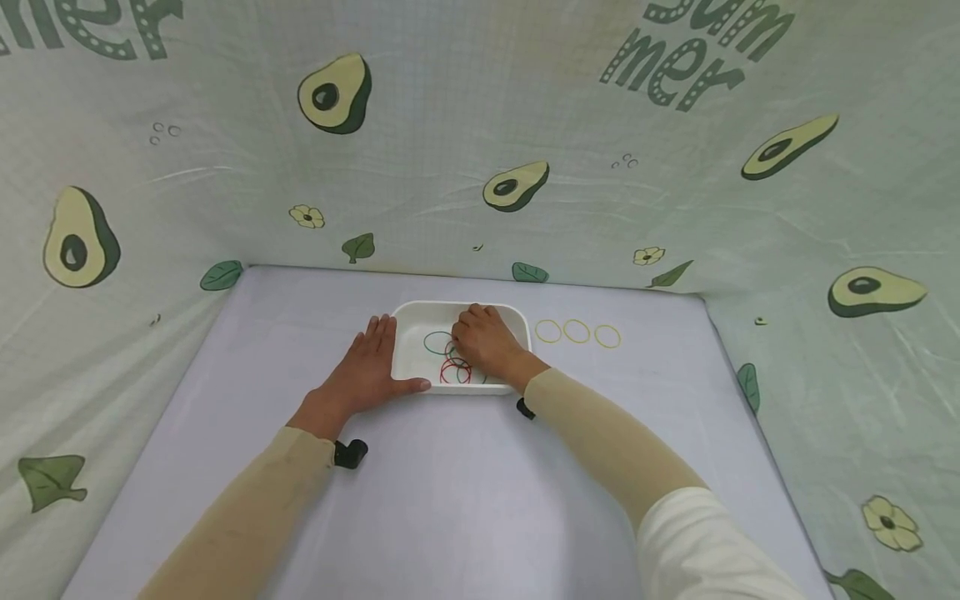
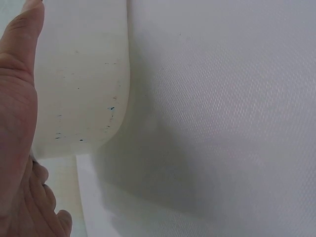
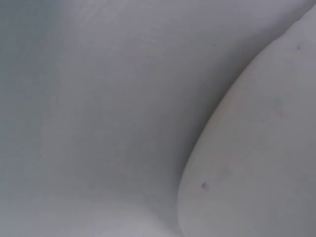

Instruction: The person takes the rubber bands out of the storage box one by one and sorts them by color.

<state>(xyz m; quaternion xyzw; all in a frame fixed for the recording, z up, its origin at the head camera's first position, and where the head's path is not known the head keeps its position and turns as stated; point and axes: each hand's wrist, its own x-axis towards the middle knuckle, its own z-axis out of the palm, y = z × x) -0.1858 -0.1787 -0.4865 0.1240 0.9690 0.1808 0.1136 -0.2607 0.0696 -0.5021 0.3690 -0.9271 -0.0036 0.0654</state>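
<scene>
A white tray [image 1: 408,309] lies on the table with several red rubber bands [image 1: 455,359] and green rubber bands [image 1: 425,342] inside. My left hand [image 1: 363,367] rests against its left end, fingers straight and thumb spread along the near rim. In the left wrist view, that hand lies against the tray's outer wall [image 2: 84,89]. My right hand [image 1: 486,342] reaches into the tray's right half with bent fingers, next to the red and green bands. Its fingertips are hidden beneath it, so I cannot tell whether they pinch a band. The right wrist view shows the pale tray wall [image 3: 256,163] up close.
Three yellow rubber bands [image 1: 577,320] lie in a row on the table, right of the tray. A white cloth [image 1: 465,500] covers the table. Hanging sheets [image 1: 420,167] printed with avocados enclose its back and sides.
</scene>
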